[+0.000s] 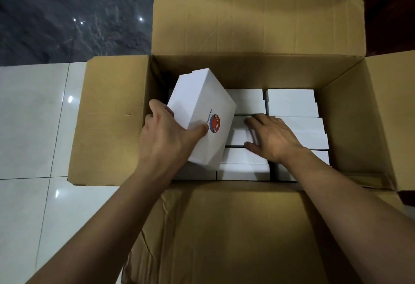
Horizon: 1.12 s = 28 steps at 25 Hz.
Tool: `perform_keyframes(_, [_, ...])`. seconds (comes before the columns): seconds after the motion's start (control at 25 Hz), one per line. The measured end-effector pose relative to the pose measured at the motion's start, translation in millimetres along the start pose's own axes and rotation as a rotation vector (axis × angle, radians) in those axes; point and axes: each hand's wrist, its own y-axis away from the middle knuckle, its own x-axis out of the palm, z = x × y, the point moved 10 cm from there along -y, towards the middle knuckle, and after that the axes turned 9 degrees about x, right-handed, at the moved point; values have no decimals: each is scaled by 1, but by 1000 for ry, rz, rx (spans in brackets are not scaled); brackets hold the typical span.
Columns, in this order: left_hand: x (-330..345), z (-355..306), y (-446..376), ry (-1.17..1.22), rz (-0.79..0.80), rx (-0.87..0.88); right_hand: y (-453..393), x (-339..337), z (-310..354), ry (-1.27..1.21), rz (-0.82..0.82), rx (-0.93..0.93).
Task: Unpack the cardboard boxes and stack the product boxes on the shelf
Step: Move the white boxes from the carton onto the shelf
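left hand [166, 131] clamps white rectangular product box with round red-blue logo [202, 113], tilted at 9 o'clock inside open brown cardboard carton [112, 115]. right hand [272, 137] flat on packed white boxes [292, 101], holding nothing. looks light, stiff, slick; grab long sides.

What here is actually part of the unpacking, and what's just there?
Part of the job:
- open cardboard box
- white product box with a round red-and-blue logo, gripped by the left hand
- packed white product boxes, with the right hand resting on them

Just there:
- white floor tiles
- dark marble floor strip
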Motion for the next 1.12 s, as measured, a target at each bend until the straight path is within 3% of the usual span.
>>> perform_keyframes(0.28, [-31,-20,28,-209,-141,94,-7,-1,12,143,-6,23])
perform_keyframes(0.64, [-35,-20,37,-258,-137,137,-21,-3,36,459,64,78])
perform_keyframes(0.8, [-34,-17,36,-261,-134,142,-22,-4,41,445,97,128])
perform_keyframes(1.12, [-24,-11,32,-334,-123,124,-18,11,42,526,127,39])
